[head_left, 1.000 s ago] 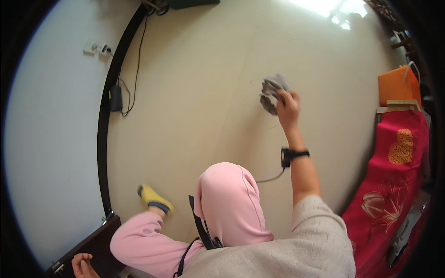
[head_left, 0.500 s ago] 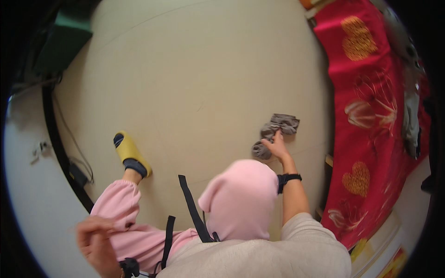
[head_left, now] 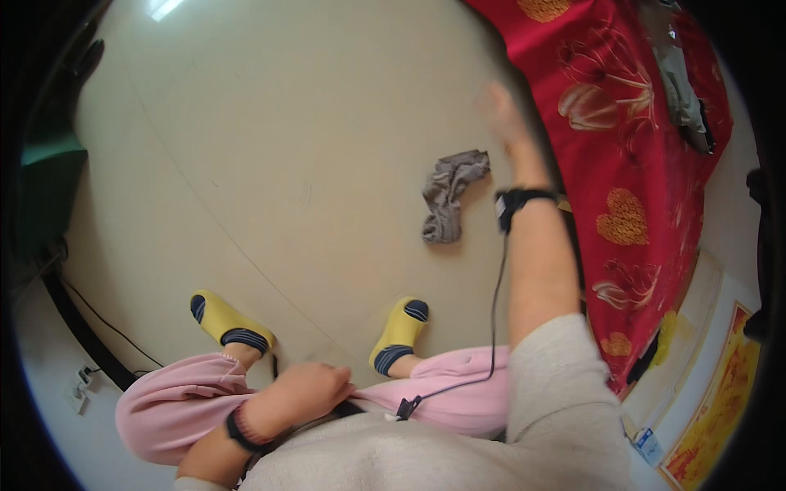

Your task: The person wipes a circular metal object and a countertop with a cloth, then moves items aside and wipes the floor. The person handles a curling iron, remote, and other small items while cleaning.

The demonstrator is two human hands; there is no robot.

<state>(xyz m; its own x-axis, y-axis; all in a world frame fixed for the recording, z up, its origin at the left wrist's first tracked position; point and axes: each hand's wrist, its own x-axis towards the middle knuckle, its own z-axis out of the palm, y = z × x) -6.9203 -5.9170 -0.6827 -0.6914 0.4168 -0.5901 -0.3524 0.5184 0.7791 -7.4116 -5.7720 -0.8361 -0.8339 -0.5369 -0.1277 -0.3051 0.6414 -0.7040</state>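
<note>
A crumpled grey cloth [head_left: 446, 196], long and sock-like in outline, lies on the pale floor with nobody touching it. Beyond and to the right of it, my right hand [head_left: 503, 119] reaches out beside the red cover [head_left: 622, 217]. Motion smears its fingers, so I cannot make out their state or anything in them. My left hand [head_left: 307, 393] is closed over my lap, near the waist. Its fingers are curled, and whatever may be inside them is hidden. Both wrists wear black bands, and a cable hangs from the right one.
The red cover, patterned with hearts and flowers, drapes along the right side. Yellow slippers [head_left: 401, 335] are on my feet. A dark green box-like object [head_left: 49, 192] stands at the left edge, with a black cable [head_left: 106, 315] and a wall socket [head_left: 79, 389] lower down.
My right hand has let go of the grey cloth and moved farther out, toward the red cover. The cloth now lies more stretched out. My left hand has come in to my lap.
</note>
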